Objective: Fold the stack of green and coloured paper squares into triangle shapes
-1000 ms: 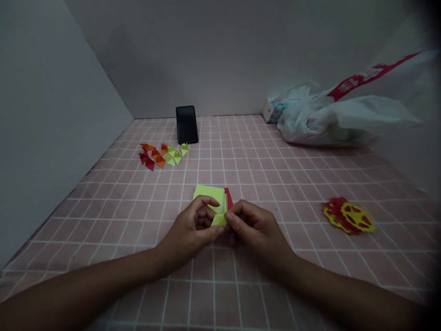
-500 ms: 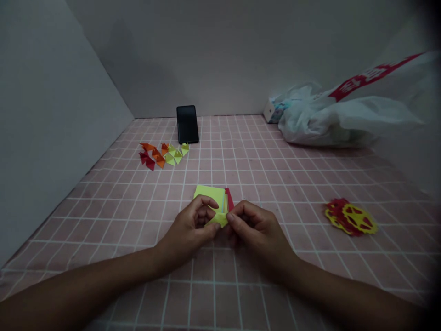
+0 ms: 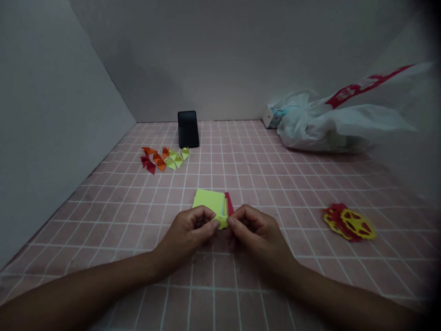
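A small folded piece of yellow-green paper (image 3: 222,222) is pinched between my two hands, low over the table. My left hand (image 3: 189,233) grips its left end with thumb and forefinger. The right end sits between the thumb and forefinger of my right hand (image 3: 257,234); its other fingers are curled underneath and partly hidden. Just beyond lies a stack of square paper sheets (image 3: 209,199), yellow-green on top, with a red sheet (image 3: 229,203) sticking out on the right. My hands hide the stack's near edge.
Several folded paper pieces (image 3: 159,162) in red, orange and yellow lie at the back left. A black phone (image 3: 188,129) leans behind them. Red and yellow cut-out discs (image 3: 350,223) lie at right. A white plastic bag (image 3: 320,126) and a box (image 3: 270,117) stand at the back right.
My left fingers have closed down from a raised, looser hold into a pinch on the paper's left end. The right hand keeps its pinch. The whole view has shifted slightly.
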